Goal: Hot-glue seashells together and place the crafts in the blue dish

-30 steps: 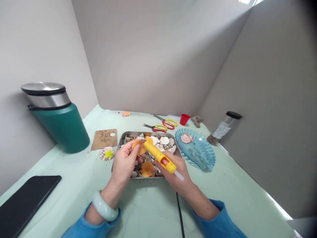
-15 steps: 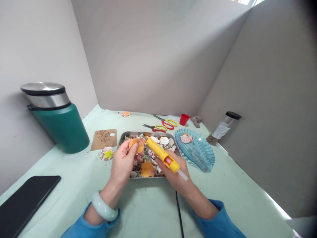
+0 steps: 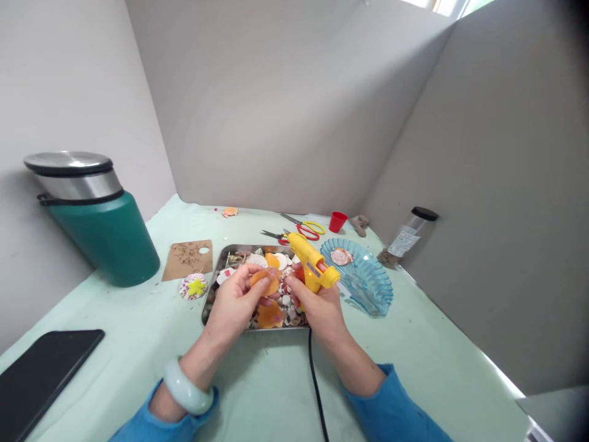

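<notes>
Now the yellow glue gun has swung away from the orange shell, its nozzle pointing beyond the far edge of the tray; this suggests gluing is paused while the shell itself is handled. The left hand pinches it between thumb and fingers above the tray's middle, beyond a larger orange shell by the near edge. The right hand curls round the gun's handle over the right edge, thumb extended shellward; whether that touches, I cannot tell.

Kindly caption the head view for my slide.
Left hand holds an orange shell, right hand a yellow plastic glue gun, above a rectangular metal tray of shells.
</notes>
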A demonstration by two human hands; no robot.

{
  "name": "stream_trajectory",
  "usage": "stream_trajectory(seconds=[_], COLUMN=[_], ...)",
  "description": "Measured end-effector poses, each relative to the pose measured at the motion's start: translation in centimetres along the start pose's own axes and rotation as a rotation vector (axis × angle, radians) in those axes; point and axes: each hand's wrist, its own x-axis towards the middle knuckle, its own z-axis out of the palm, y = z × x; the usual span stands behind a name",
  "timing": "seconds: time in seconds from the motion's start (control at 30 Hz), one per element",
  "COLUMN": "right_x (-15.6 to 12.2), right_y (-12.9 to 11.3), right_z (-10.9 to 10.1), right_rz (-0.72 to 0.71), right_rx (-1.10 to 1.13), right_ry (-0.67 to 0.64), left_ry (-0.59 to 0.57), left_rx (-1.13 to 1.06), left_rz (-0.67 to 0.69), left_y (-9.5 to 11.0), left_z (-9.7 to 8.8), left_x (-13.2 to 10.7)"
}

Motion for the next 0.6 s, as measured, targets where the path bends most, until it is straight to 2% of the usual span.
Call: stream_trajectory(seconds=[0.17,0.3,0.4,0.6], right_x=[-0.05,-0.1,-0.15,-0.37], right_y=[0.12,0.08,0.08,0.0], right_z=[-0.16,-0.35,-0.41,-0.33], right_rz=[-0.009,-0.028,-0.046,-0.081], right_rx=[-0.034,-0.14,-0.185,-0.198], right_ry=[0.012,-0.011,-0.002,0.007], left_ry=[-0.075,-0.02,0.017,-0.027], left_rx=[0.046,0.027,-0.035,-0.116], left_rz=[-0.002,0.02,-0.013,-0.069], left_y=[-0.05,0.11,0.04,-0.47], left_z=[0.01,-0.13,-0.26,-0.61], left_x=[0.06,-0.03,0.03,0.32])
